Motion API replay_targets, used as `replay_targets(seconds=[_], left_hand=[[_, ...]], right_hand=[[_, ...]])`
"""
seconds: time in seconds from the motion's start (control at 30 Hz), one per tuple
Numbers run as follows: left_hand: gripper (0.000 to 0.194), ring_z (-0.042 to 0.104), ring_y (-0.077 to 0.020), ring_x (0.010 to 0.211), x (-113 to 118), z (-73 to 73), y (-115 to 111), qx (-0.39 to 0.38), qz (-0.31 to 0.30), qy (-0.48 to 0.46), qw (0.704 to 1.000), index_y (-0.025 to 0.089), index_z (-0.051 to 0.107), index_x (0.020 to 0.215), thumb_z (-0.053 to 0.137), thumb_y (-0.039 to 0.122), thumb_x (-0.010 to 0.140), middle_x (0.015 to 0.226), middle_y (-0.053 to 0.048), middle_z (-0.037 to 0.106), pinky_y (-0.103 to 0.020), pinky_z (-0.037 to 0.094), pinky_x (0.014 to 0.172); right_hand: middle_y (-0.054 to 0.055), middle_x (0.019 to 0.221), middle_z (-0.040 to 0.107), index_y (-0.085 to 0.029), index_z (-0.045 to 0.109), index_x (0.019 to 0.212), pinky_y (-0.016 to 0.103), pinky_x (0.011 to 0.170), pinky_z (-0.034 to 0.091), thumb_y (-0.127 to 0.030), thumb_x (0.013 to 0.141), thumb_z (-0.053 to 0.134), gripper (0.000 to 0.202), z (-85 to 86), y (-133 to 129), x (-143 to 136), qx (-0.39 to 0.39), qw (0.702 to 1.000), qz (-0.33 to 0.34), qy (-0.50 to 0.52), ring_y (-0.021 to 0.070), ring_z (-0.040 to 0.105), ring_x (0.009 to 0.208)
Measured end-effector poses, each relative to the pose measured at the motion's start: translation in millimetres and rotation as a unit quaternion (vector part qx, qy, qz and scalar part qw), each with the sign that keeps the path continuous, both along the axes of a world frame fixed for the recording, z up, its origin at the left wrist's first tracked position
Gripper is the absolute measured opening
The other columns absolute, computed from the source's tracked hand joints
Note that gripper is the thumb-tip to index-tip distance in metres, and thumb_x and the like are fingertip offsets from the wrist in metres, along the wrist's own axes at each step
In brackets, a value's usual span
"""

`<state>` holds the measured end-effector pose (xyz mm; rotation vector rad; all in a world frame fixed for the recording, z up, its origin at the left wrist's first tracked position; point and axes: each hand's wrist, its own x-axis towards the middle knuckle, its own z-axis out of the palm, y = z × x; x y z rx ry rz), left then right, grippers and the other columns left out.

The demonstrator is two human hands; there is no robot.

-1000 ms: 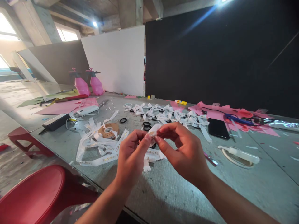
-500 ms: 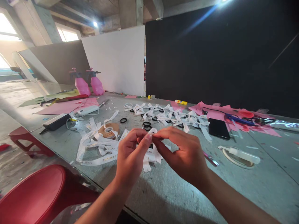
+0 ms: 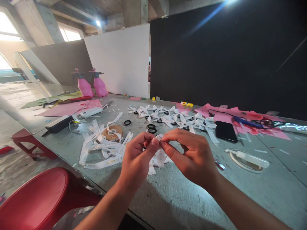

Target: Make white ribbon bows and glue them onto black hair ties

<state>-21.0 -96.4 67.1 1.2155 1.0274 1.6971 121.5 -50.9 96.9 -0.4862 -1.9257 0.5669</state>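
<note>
My left hand (image 3: 139, 156) and my right hand (image 3: 192, 153) meet at the middle, both pinching a piece of white ribbon (image 3: 161, 157) whose printed end hangs below the fingertips. Their fingers hide part of it. Left of my left hand, a long loose white ribbon with gold letters (image 3: 103, 165) lies in loops around a brown cardboard spool (image 3: 112, 133). Black rings (image 3: 152, 128) rest just beyond my fingertips, and another black ring (image 3: 127, 122) lies farther left. Behind them spreads a group of white ribbon bows (image 3: 182, 118) on black rings.
On the grey table (image 3: 168, 201) are a black phone (image 3: 225, 131), a white glue bottle (image 3: 251, 158), pink sheets (image 3: 69, 108), a power strip (image 3: 90, 112) and a black box (image 3: 59, 124). Two pink spray bottles (image 3: 100, 87) stand at the back left. A red stool (image 3: 35, 198) is lower left.
The pinching fingers have shifted slightly to the right. The ribbon end now hangs lower between my hands, and my right hand's thumb and index finger have closed in nearer to the left thumb.
</note>
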Motion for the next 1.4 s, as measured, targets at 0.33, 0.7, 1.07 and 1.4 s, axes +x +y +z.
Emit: replay_targets(seconds=[0.33, 0.7, 1.07, 1.4], left_hand=[[0.014, 0.051, -0.0091, 0.059, 8, 11.3, 4, -0.043, -0.059, -0.232, 0.97, 0.014, 0.067, 0.068, 0.073, 0.025, 0.075, 0.061, 0.001, 0.056, -0.02, 0.044, 0.057], [0.014, 0.051, -0.0085, 0.063, 3, 7.0, 5, 0.009, 0.102, 0.043, 0.994, 0.017, 0.065, 0.08, 0.066, 0.028, 0.087, 0.069, 0.001, 0.06, -0.019, 0.042, 0.057], [0.018, 0.056, -0.0148, 0.068, -3, 4.5, -4, -0.006, 0.085, 0.118, 0.989, 0.018, 0.069, 0.083, 0.064, 0.034, 0.088, 0.073, -0.004, 0.067, -0.027, 0.045, 0.064], [0.014, 0.053, -0.0139, 0.065, -11, 15.1, -4, 0.017, 0.062, 0.19, 0.98, 0.018, 0.067, 0.076, 0.06, 0.023, 0.087, 0.069, -0.001, 0.064, -0.026, 0.04, 0.063]], right_hand=[[0.002, 0.072, 0.068, -0.019, 0.072, 0.076, 0.029, 0.064, 0.049, -0.027, 0.081, 0.068, 0.01, 2.3, 6, -1, -0.321, 0.942, 0.089, 0.046, 0.015, 0.062, 0.069], [0.001, 0.072, 0.063, -0.019, 0.073, 0.076, 0.028, 0.065, 0.043, -0.045, 0.077, 0.074, 0.026, -0.9, 6, -8, -0.399, 0.914, 0.075, 0.008, 0.0145, 0.053, 0.071], [0.004, 0.075, 0.069, -0.018, 0.072, 0.081, 0.033, 0.069, 0.05, -0.047, 0.079, 0.072, 0.029, -0.6, 4, -6, -0.384, 0.919, 0.08, 0.031, 0.0176, 0.062, 0.072], [0.003, 0.076, 0.064, -0.018, 0.064, 0.078, 0.032, 0.069, 0.046, -0.036, 0.088, 0.063, 0.021, 1.8, 2, -1, -0.299, 0.951, 0.073, -0.024, 0.017, 0.058, 0.075]])
